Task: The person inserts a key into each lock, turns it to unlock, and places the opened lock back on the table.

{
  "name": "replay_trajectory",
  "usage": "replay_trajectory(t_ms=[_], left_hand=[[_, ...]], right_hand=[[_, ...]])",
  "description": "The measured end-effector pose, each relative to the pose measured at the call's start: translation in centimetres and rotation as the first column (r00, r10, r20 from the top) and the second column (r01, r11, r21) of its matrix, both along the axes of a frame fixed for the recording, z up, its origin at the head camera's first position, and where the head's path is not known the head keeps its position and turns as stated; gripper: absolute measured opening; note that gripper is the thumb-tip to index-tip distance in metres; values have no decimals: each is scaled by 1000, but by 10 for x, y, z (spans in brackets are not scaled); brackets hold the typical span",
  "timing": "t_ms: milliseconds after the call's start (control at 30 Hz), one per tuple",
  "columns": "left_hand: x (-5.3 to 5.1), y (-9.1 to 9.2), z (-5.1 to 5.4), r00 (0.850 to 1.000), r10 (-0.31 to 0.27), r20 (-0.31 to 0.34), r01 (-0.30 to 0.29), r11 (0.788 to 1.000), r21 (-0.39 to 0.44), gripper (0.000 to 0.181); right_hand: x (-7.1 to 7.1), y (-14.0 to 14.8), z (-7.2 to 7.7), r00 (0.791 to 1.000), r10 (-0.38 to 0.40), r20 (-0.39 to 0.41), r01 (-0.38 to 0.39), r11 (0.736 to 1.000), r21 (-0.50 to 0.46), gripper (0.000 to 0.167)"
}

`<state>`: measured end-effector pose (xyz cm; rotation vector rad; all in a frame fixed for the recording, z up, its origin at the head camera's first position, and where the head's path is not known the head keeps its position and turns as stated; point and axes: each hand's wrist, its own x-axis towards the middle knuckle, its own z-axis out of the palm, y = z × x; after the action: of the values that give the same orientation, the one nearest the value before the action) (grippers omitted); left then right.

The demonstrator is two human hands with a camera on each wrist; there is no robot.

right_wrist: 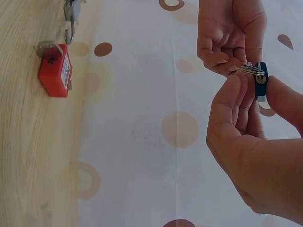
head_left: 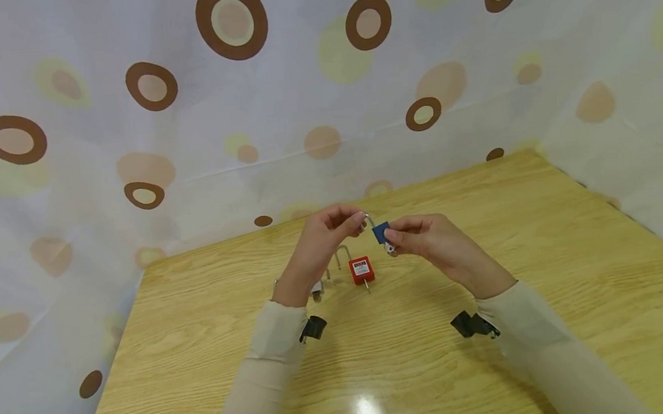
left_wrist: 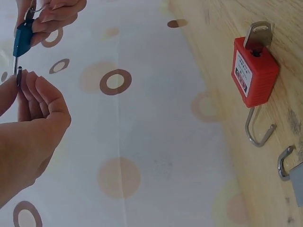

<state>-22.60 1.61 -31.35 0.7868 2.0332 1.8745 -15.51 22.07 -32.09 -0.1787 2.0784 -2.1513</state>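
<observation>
Above the table, my right hand (head_left: 436, 247) pinches the body of a small blue padlock (head_left: 380, 233) between thumb and fingers. Its shackle is raised and open, pointing toward my left hand (head_left: 319, 250), whose thumb and fingertips pinch the shackle's end. From the bottom of the padlock a metal ring (right_wrist: 252, 70) hangs, beside the keyhole. Below the hands a red padlock (head_left: 362, 269) with a white label lies on the table, its shackle open and a key (left_wrist: 259, 35) in it. Near my left wrist a grey padlock (head_left: 317, 287) is partly hidden.
The light wood table (head_left: 212, 320) runs back to a patterned cloth wall (head_left: 276, 101). Cloth also stands along the right side. Black wrist mounts (head_left: 474, 324) sit at both cuffs.
</observation>
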Motion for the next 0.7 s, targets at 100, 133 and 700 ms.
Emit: replay_trajectory(t_ms=[100, 133, 700], left_hand=[[-2, 1, 2, 998, 21, -63, -27, 994, -102, 21], [-3, 1, 3, 996, 22, -89, -34, 989, -142, 21], [-14, -5, 19, 977, -107, -186, 14, 897, -442, 16]], right_hand=[[-1, 1, -2, 999, -33, -28, 36, 993, 111, 36], [-2, 1, -3, 998, -43, -37, 48, 989, 142, 38], [-6, -6, -7, 990, -100, -94, 125, 942, 311, 31]])
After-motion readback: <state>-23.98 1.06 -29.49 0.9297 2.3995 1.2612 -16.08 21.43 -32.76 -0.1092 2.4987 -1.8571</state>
